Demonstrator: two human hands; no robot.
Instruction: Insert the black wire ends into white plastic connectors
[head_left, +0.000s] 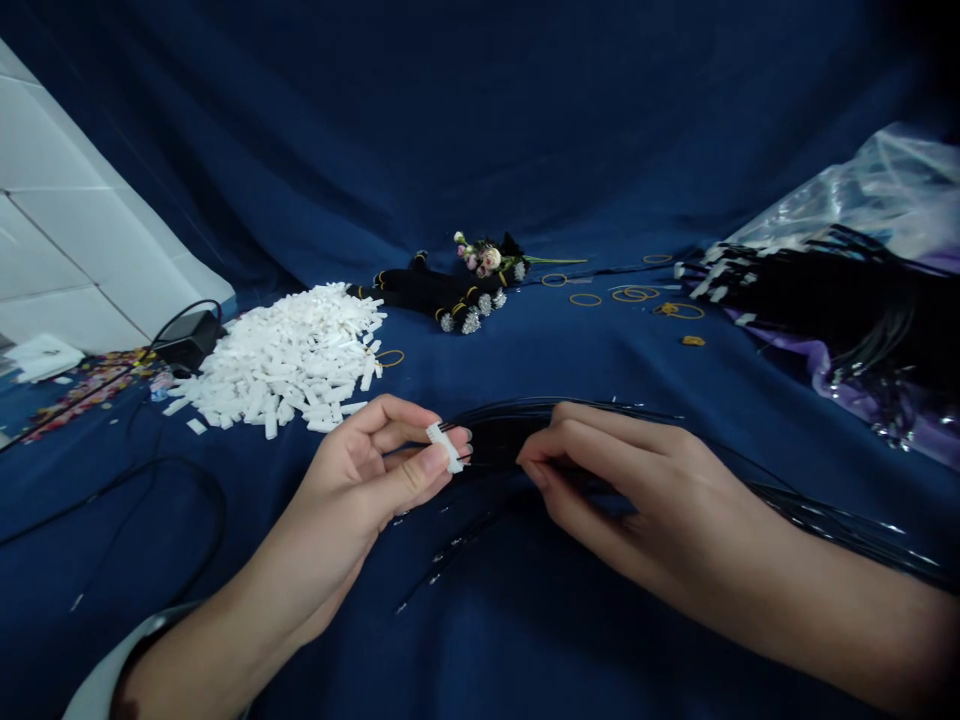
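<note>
My left hand (pixel 375 465) pinches a small white plastic connector (pixel 445 447) between thumb and fingers. Thin black wires (pixel 499 435) run from the connector to the right. My right hand (pixel 615 470) is closed in a pinch on those black wires, close to the connector. The wire bundle (pixel 832 515) trails off under my right forearm toward the lower right. Both hands hover just above the dark blue cloth (pixel 525 620).
A heap of white connectors (pixel 289 355) lies at the left. Bundled black wires (pixel 439 290) with a small flower sprig (pixel 487 257) sit behind. Yellow rubber bands (pixel 634 294) are scattered further back. A clear bag (pixel 862 200) with more wired connectors (pixel 795 290) lies right. A black adapter (pixel 187 338) is far left.
</note>
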